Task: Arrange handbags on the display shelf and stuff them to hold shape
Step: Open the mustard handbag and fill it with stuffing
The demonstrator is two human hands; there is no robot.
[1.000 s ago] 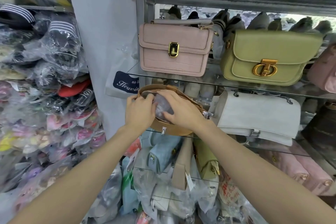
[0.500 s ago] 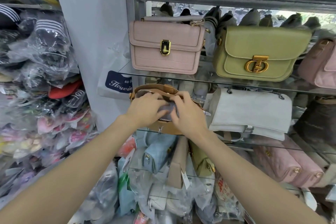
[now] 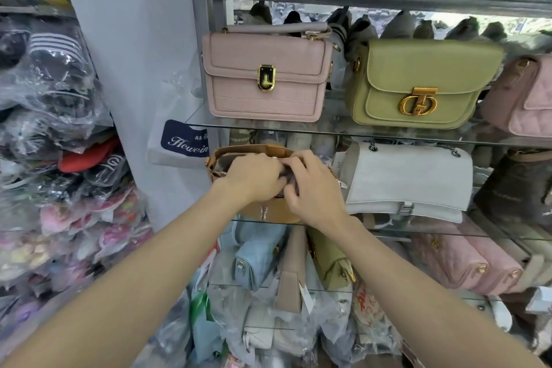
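A tan handbag (image 3: 268,213) stands on the middle glass shelf (image 3: 418,228), its top open. My left hand (image 3: 254,175) and my right hand (image 3: 313,185) meet over its mouth, both with curled fingers on a grey wad of plastic-wrapped stuffing (image 3: 288,181) that sits mostly inside the bag. Little of the stuffing shows between the hands. A white-grey flap bag (image 3: 409,179) stands just right of the tan one.
On the upper glass shelf (image 3: 328,125) stand a pink bag (image 3: 265,78), an olive-green bag (image 3: 418,84) and a quilted pink bag (image 3: 522,98). Lower shelves hold blue, beige, green and pink bags. Bagged slippers (image 3: 59,158) are stacked at left.
The grey stuffing has sunk deeper into the tan bag. Both hands have closed in together over the bag's opening.
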